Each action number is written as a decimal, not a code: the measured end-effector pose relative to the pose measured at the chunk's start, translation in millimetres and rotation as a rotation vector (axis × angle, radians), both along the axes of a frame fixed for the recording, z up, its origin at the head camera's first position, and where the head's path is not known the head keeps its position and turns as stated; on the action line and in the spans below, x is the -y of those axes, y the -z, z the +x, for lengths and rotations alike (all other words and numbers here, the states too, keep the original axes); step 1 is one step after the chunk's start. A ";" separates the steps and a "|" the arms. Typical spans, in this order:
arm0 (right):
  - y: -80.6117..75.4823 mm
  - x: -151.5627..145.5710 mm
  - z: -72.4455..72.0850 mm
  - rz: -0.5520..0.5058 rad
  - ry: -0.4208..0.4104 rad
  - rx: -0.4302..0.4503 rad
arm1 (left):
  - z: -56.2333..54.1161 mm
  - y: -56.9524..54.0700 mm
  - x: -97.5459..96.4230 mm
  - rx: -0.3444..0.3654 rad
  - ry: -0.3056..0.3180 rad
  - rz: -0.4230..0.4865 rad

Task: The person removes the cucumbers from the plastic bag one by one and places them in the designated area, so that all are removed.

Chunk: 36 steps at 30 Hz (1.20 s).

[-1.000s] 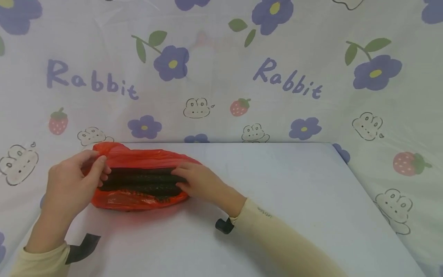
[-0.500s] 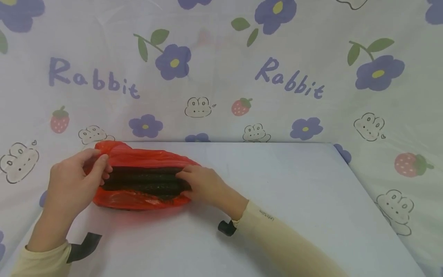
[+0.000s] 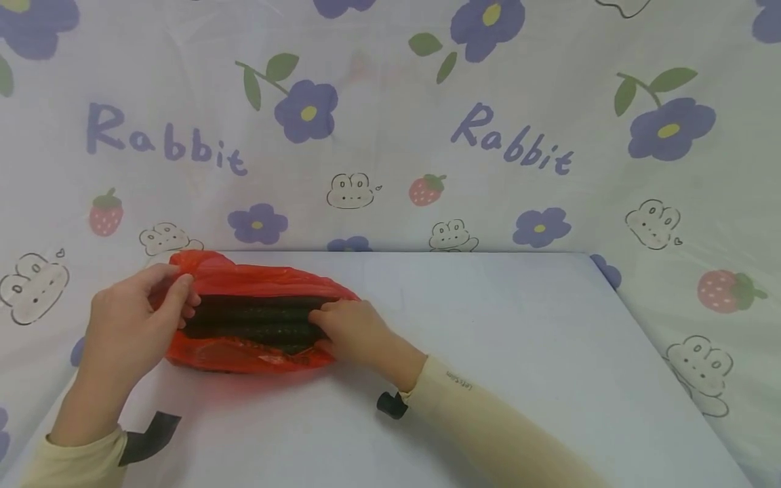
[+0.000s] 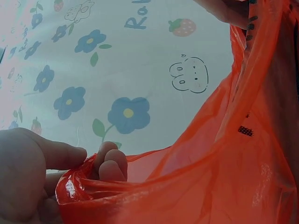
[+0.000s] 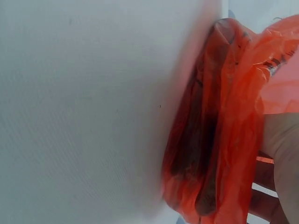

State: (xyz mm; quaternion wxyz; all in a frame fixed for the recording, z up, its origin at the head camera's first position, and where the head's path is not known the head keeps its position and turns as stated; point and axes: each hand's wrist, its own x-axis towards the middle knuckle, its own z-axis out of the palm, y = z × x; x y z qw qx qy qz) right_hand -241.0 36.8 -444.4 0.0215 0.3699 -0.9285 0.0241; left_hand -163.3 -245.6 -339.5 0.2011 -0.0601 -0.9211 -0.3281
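A red plastic bag (image 3: 244, 278) lies on the white table at left, its mouth spread wide. Inside it several dark green cucumbers (image 3: 250, 318) lie side by side. My left hand (image 3: 128, 325) pinches the bag's left end; in the left wrist view the thumb and fingers (image 4: 112, 165) hold a bunched piece of the red plastic. At the opposite end, my right hand (image 3: 354, 332) reaches into the opening, with curled fingers around the end of a cucumber. In the right wrist view the bag's side hides most of its grip, and the fingertips cannot be seen.
The white table (image 3: 518, 352) extends to the right and toward the front. A patterned cloth (image 3: 390, 135) with flowers, rabbits and strawberries hangs behind its far edge. Black straps (image 3: 149, 437) show at both wrists.
My right hand has shifted slightly at the bag's right end, its fingers curling more around the cucumber. The left hand keeps its pinch, and the bag stays nearly in place.
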 end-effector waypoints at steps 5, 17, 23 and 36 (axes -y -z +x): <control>-1.8 4.3 5.3 0.020 0.010 -0.061 | -1.6 1.1 1.2 -0.014 0.006 -0.004; 1.3 10.6 15.3 0.013 0.031 -0.143 | -0.6 2.3 0.8 -0.034 0.006 -0.003; -4.7 11.1 15.4 -0.076 0.029 -0.187 | -0.5 2.3 0.9 -0.050 0.006 -0.012; -19.6 6.0 18.4 -0.200 0.055 -0.162 | 1.1 -0.7 0.1 -0.057 0.004 -0.015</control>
